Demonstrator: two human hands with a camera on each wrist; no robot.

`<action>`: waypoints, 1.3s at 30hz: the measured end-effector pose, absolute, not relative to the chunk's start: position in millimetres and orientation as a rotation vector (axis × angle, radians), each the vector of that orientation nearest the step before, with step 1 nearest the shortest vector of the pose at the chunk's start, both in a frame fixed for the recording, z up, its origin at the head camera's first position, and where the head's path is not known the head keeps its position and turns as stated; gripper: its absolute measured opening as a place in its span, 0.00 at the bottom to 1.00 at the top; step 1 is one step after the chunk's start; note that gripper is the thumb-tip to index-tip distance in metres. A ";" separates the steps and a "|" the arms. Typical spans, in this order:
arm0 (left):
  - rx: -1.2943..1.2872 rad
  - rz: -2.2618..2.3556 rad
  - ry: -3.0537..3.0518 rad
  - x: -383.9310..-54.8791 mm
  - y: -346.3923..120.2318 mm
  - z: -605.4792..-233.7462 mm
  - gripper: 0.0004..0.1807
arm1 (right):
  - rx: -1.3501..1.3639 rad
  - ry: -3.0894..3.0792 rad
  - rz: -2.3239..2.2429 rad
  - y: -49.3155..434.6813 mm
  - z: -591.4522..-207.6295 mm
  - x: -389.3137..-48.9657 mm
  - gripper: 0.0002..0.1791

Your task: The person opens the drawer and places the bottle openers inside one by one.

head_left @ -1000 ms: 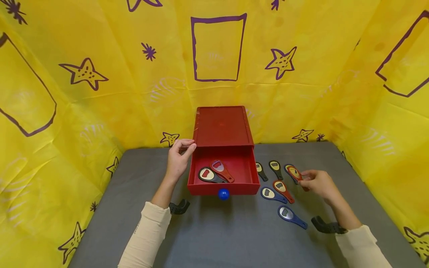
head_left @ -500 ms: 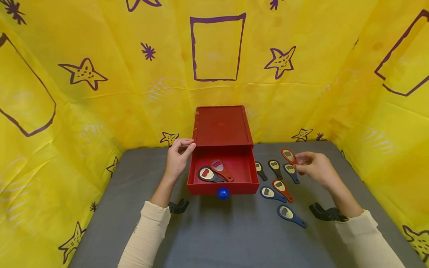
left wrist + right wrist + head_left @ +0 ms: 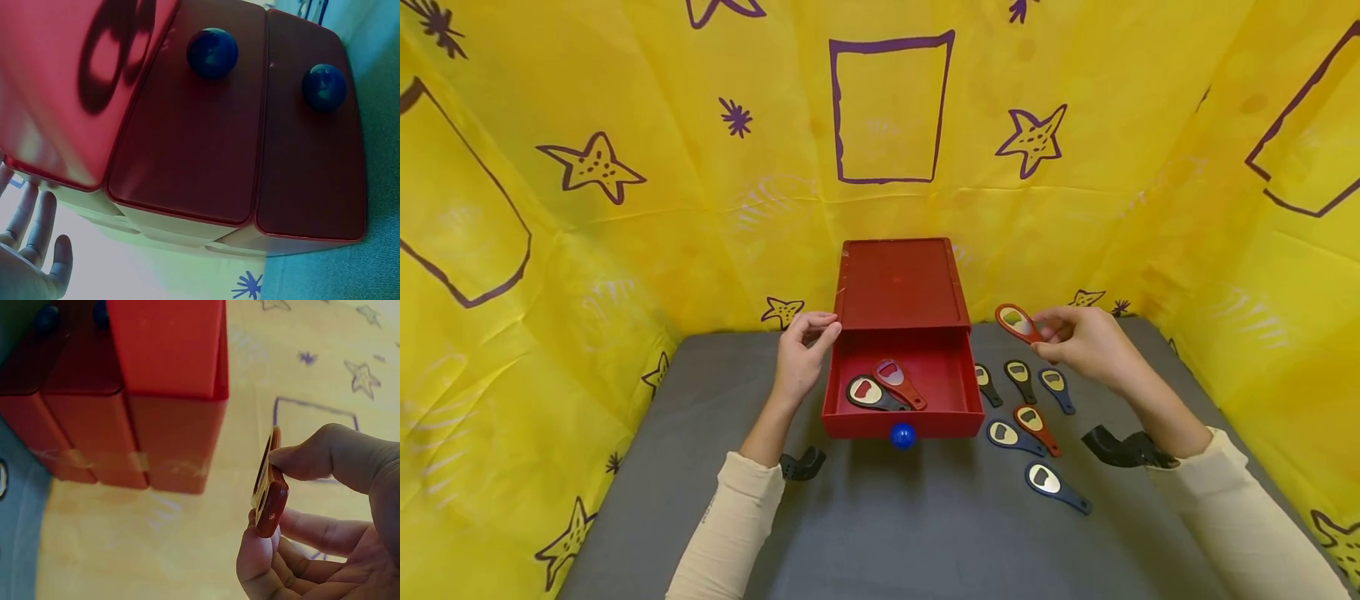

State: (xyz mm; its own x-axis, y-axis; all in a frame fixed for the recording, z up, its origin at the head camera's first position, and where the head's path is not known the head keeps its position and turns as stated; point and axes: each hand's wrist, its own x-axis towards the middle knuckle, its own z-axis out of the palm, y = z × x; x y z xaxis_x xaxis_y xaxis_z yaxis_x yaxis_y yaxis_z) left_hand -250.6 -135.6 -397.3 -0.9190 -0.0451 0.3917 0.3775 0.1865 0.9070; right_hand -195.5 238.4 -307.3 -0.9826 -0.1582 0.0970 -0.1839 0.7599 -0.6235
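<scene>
A red bottle opener (image 3: 1017, 322) is pinched by its handle end between the thumb and fingers of my right hand (image 3: 1093, 346), raised above the table right of the red drawer unit (image 3: 901, 283). The right wrist view shows that opener (image 3: 270, 500) edge-on. With fairly straight fingers, my left hand (image 3: 797, 354) touches the unit's upper left side; in the left wrist view, its fingers (image 3: 42, 222) lie by the side wall. The top drawer (image 3: 902, 426) is pulled out. Inside it lie a black bottle opener (image 3: 868, 392) and a red one (image 3: 900, 383), partly overlapping.
Several blue, black and red bottle openers lie on the grey table (image 3: 895, 533) right of the drawer, the nearest a blue opener (image 3: 1057, 488). Two lower drawers with blue knobs (image 3: 212, 54) are closed. Yellow patterned cloth (image 3: 760, 208) surrounds the table.
My right hand has lifted the red bottle opener off the spot over a blue one and carried it up and left. My left hand has stayed at the drawer unit.
</scene>
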 end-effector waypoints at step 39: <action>-0.346 -1.761 -2.134 -228.5 -127.5 -371.1 0.13 | 0.708 -3.069 0.615 131.1 -303.3 -205.5 0.14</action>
